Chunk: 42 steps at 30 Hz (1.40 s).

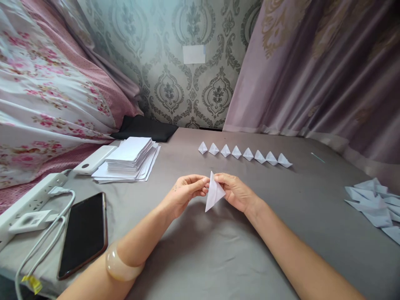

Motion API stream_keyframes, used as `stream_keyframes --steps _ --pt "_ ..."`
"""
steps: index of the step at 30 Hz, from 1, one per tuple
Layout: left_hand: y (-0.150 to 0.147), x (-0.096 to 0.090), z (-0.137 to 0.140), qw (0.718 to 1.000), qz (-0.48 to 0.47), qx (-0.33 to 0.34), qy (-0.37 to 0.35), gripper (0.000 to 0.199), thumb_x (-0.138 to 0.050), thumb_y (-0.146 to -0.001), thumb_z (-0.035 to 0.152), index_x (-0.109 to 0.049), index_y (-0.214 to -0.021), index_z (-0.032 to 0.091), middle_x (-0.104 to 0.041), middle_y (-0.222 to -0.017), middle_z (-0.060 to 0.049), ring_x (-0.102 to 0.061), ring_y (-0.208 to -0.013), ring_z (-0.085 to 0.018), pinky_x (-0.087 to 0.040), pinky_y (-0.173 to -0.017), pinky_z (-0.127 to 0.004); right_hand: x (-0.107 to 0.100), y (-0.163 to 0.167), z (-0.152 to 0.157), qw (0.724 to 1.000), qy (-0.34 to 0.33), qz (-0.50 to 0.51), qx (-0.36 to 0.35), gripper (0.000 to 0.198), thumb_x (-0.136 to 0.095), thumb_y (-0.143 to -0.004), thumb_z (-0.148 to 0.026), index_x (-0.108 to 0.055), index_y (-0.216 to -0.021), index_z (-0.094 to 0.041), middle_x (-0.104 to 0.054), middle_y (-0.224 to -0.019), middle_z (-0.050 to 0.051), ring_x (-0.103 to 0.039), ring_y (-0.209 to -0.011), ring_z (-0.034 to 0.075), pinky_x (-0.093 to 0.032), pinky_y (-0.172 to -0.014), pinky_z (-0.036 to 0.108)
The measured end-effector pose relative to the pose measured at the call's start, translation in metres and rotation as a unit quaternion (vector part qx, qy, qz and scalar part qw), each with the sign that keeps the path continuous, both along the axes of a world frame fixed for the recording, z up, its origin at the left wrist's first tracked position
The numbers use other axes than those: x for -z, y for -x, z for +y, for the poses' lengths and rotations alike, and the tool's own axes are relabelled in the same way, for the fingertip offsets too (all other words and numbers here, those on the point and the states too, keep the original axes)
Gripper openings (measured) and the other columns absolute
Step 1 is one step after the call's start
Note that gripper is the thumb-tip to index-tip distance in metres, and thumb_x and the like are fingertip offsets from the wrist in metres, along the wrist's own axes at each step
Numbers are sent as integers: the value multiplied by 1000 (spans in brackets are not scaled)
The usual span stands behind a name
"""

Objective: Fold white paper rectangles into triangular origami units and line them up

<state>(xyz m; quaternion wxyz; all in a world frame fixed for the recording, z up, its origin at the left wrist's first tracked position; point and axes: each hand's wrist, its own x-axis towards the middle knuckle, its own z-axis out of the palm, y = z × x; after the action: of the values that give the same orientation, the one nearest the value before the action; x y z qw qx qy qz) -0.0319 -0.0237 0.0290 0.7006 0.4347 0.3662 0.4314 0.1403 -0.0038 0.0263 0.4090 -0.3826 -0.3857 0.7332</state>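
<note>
Between my hands, above the grey tablecloth, is a folded white paper piece (214, 194) with a pointed top and a point hanging down. The fingers of my left hand (187, 191) are closed in a pinch at its left edge. My right hand (236, 191) pinches the upper right side, thumb near the tip; some of those fingers are hidden behind the paper. Beyond my hands stands a row of several folded paper boats (236, 152), running left to right.
Stacked paper sheets (129, 156) lie at left beside a white power bank (94, 160). Nearer are a phone (83, 233) and a power strip (37, 193) with a plugged-in charger and cables. Several folded paper pieces (373, 204) are heaped at right, below a thin stick (318, 157).
</note>
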Motion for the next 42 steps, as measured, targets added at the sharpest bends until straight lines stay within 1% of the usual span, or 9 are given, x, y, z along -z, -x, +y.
stream_keyframes --steps 6,12,17,22,26,28,31,34,42 --pt "-5 2 -2 999 7 24 21 23 -75 -72 31 -72 -85 13 -64 -72 -3 -55 -66 -9 -45 -71 -25 6 -8 5 997 15 73 -33 8 -66 -68 -25 -64 -69 -17 -63 -63 -1 -58 -61 14 -47 -69 29" --pt "-7 3 -4 998 53 11 -17 23 -72 -73 34 -73 -83 14 -67 -72 -5 -58 -67 -13 -46 -68 -26 4 -10 6 998 14 54 -42 10 -66 -68 -27 -64 -67 -17 -61 -64 -1 -55 -63 13 -44 -66 26" --pt "-8 6 -5 989 124 -26 -70 26 -73 -71 29 -72 -93 15 -71 -83 -6 -63 -78 -17 -47 -74 -28 2 -6 4 999 -33 -23 23 15 -72 -63 -28 -67 -71 -17 -60 -64 -2 -53 -62 11 -41 -63 25" --pt "-7 5 -5 989 122 76 -36 25 -70 -71 28 -71 -91 13 -71 -88 -8 -65 -80 -19 -48 -75 -28 -3 -3 -4 985 -140 -98 2 16 -66 -73 -34 -69 -76 -19 -60 -66 -3 -52 -62 11 -41 -64 27" --pt "-10 4 -6 992 97 76 -25 27 -67 -73 31 -67 -93 13 -69 -90 -9 -67 -79 -21 -51 -73 -32 -6 0 -8 960 -230 -161 -3 19 -58 -81 -36 -68 -80 -20 -63 -77 0 -56 -69 13 -44 -68 28" --pt "-11 6 -6 993 102 25 -48 26 -64 -76 32 -66 -93 14 -68 -86 -8 -66 -77 -20 -51 -72 -32 -4 4 -9 934 -278 -218 48 20 -61 -78 -35 -68 -93 -23 -64 -99 2 -58 -87 16 -45 -77 30" --pt "-11 12 -5 978 146 -68 -131 20 -61 -78 30 -66 -89 15 -66 -76 -5 -62 -69 -16 -49 -67 -28 2 13 -12 895 -315 -299 101 46 -69 -72 -37 -59 -116 -25 -56 -120 5 -55 -103 19 -46 -83 32" --pt "-10 20 -5 958 185 -113 -186 17 -63 -75 27 -66 -88 17 -65 -73 -3 -60 -71 -17 -49 -68 -27 9 21 -17 879 -316 -335 122 55 -72 -70 -38 -54 -119 -22 -55 -117 9 -58 -96 19 -50 -76 32" --pt "-11 23 -1 957 179 -130 -189 25 -53 -82 26 -64 -102 15 -65 -77 -3 -59 -71 -14 -48 -70 -26 14 23 -22 822 -381 -389 168 32 -56 -81 -26 -55 -113 -19 -62 -98 8 -61 -75 17 -50 -67 31"
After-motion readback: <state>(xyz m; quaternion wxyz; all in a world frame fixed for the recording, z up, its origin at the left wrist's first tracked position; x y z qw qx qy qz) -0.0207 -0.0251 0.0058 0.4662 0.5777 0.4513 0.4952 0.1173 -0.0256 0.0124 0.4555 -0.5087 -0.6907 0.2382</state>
